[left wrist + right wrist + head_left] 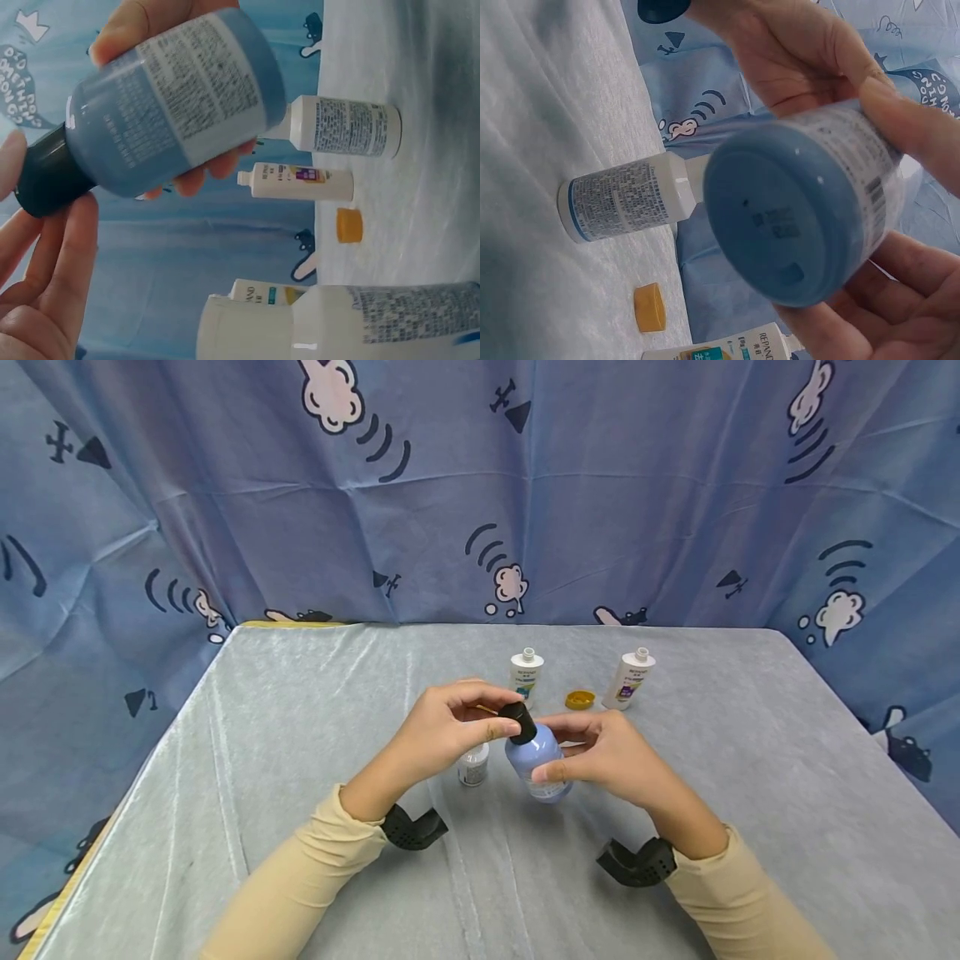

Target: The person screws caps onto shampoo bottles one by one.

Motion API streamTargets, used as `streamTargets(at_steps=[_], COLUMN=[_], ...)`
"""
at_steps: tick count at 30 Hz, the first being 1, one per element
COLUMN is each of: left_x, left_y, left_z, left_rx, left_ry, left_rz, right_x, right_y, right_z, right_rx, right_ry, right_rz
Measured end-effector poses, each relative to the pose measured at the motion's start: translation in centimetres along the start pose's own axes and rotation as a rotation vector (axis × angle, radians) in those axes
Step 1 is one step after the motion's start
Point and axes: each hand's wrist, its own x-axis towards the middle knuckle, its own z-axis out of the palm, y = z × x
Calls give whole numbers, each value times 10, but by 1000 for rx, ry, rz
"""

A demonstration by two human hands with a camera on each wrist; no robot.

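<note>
A blue bottle with a black cap is held tilted above the table, its cap end toward the left hand. My left hand pinches the black cap between thumb and fingers. The right hand grips the bottle's body, thumb on the near side and fingers behind. In the right wrist view the bottle's base faces the camera, and the left hand shows behind it. Below the left hand stands a white bottle, its upper part hidden by that hand.
Behind the hands stand a white bottle with a teal label and one with a purple label. A yellow cap lies between them. Another white bottle appears in the left wrist view. A patterned blue curtain hangs behind the table.
</note>
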Motion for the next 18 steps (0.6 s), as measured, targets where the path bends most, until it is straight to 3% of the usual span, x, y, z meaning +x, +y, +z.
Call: streamTargets(at_steps=[4,18], left_x=[2,7], left_y=[-2,-6], left_z=[1,5], left_rx=[-80,-93], left_ry=[11,61], left_rz=[-96,-136], right_x=[1,7], right_y=[0,3], right_z=[1,5], right_rx=[36,49], right_ry=[14,78], right_rz=[26,28])
